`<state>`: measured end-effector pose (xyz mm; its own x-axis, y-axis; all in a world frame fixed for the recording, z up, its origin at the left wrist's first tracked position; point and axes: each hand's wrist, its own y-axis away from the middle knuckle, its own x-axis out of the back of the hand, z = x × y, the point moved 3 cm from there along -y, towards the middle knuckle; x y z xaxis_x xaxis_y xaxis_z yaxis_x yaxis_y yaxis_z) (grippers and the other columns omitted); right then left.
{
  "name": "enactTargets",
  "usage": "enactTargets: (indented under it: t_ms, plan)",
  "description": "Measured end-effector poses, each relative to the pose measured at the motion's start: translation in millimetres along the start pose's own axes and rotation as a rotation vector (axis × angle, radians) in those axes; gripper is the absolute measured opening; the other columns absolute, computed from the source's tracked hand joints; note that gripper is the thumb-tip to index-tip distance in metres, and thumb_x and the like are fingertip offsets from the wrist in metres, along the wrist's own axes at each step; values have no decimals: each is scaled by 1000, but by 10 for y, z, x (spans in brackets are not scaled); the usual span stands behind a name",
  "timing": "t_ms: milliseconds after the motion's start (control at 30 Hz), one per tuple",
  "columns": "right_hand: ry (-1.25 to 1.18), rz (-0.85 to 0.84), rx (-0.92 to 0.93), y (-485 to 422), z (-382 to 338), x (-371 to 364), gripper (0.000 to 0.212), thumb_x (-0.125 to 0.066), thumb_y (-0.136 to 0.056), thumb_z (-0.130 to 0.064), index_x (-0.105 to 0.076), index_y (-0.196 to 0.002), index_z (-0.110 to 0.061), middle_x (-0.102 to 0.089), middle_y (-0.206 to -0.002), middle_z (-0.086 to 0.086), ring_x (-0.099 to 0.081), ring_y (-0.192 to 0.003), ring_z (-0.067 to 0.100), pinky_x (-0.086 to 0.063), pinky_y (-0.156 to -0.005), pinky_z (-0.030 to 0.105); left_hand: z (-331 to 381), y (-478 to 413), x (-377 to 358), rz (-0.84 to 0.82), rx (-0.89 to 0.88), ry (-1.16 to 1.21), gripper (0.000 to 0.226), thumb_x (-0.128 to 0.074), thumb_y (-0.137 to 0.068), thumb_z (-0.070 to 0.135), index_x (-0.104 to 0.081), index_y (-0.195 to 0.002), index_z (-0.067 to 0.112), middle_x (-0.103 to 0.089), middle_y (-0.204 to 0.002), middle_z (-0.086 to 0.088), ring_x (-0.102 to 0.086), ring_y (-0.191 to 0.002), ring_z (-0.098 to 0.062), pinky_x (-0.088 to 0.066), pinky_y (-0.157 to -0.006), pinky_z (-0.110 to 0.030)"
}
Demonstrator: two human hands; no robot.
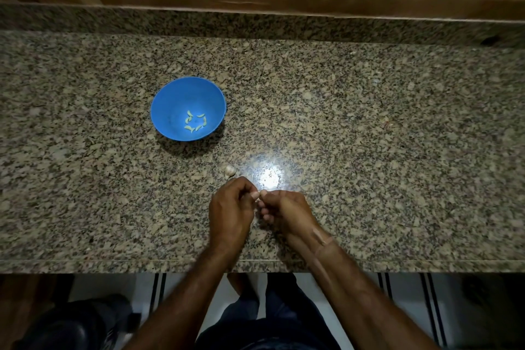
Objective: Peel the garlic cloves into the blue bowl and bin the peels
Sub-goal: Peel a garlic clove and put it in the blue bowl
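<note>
Far left on the speckled stone desk (369, 136), at 10 o'clock from the hands: blue bowl (170, 105), upright, well apart from both hands. Holds several peeled cloves (195, 123) at the bottom, pale yellow, lying in a loose ring.

Further right, at 5 o'clock from the bowl: small unpeeled garlic piece (229, 170) lying on the desk, white-pink skin, just beside the knuckles of the left hand (231, 207), at its 12 o'clock. Cannot tell whether touching.

Next, the left hand itself, near the front edge of the desk, back of the hand up, fingers curled in. Grip clamped: thumb and fingertips pinch a garlic clove (258, 196) at 3 o'clock of the hand. Only a small pale bit of it visible between the fingertips; the rest hidden.

Directly right, the right hand (287, 213), fingers curled too, grip clamped on the same clove from the other side, at 10 o'clock of this hand. Fingertips of both hands meet there.

At 12 o'clock from the right hand: bright lamp reflection (270, 177) on the polished stone.
</note>
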<state>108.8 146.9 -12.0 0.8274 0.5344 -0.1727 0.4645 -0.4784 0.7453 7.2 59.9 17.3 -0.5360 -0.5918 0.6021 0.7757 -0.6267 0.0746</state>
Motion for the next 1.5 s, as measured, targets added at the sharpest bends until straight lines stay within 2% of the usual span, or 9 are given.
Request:
enactTargets:
  t_ms: [167,233,367,567,733,900,1067,1333,1500]
  plan:
    - [696,217,542,34,-45,69,18,-72,-96,-19,-69,-79,-12,-70,-73,-2,-65,-68,15,-51,-59,27,-132,8,-86,-136,392,303,13,-76,-90,11,-74,-78,14,-73,-71,1,-69,-69,-16,-56,-62,-25]
    - [587,168,487,22,-52,68,19,-71,-96,-20,-70,-79,-10,-71,-71,-1,-65,-65,15,-51,-59,29,-55,16,-36,-70,202,139,15,-75,-90,12,-70,-77,16,-70,-70,7,-66,-68,-10,-47,-59,-15]
    - [254,2,235,31,-83,68,29,-69,-100,-21,-66,-79,-1,-63,-64,4,-56,-57,13,-46,-57,28,27,-8,2,-39,-170,-131,21,-67,-91,7,-57,-77,18,-56,-74,8,-49,-71,-14,-33,-59,-24]
    - [703,153,528,76,-107,58,26,-62,-102,-20,-59,-78,-12,-60,-69,1,-49,-62,10,-37,-55,21,-74,23,-96,-150,13,85,22,-61,-99,14,-60,-78,19,-61,-72,5,-57,-68,-8,-43,-60,-23]
    - [221,-20,120,21,-42,94,23,-63,-100,-16,-59,-78,-10,-53,-63,5,-44,-53,18,-36,-47,28,-30,28,-44,-116,-231,-90,18,-57,-99,13,-57,-80,16,-55,-76,6,-52,-69,-8,-35,-58,-16]
    - [899,143,669,44,-128,57,24,-64,-100,-18,-57,-77,-14,-56,-65,-3,-49,-61,13,-38,-57,29,-162,2,-181,-374,536,458,21,-51,-102,8,-63,-85,8,-56,-65,-3,-48,-53,-13,-39,-51,-27]
    - [496,27,410,-27,-63,122,24,-70,-98,-22,-65,-77,-11,-67,-72,8,-61,-70,15,-53,-68,38,-115,61,-62,-174,185,193,19,-66,-100,22,-71,-83,15,-69,-71,-2,-61,-63,-8,-47,-58,-20]
    - [179,12,282,-18,-52,106,18,-79,-92,-17,-73,-90,-1,-76,-82,15,-71,-73,28,-61,-73,40,-255,109,-189,-178,606,747,11,-70,-96,14,-77,-95,5,-71,-79,-12,-60,-71,-22,-50,-63,-30]
    - [-188,-1,-31,11,68,34,13,-70,-97,-10,-70,-89,1,-67,-70,9,-58,-58,14,-49,-54,22,-67,101,-21,-1,-43,142,6,-72,-95,14,-75,-90,16,-71,-83,8,-68,-77,-9,-54,-68,-21]
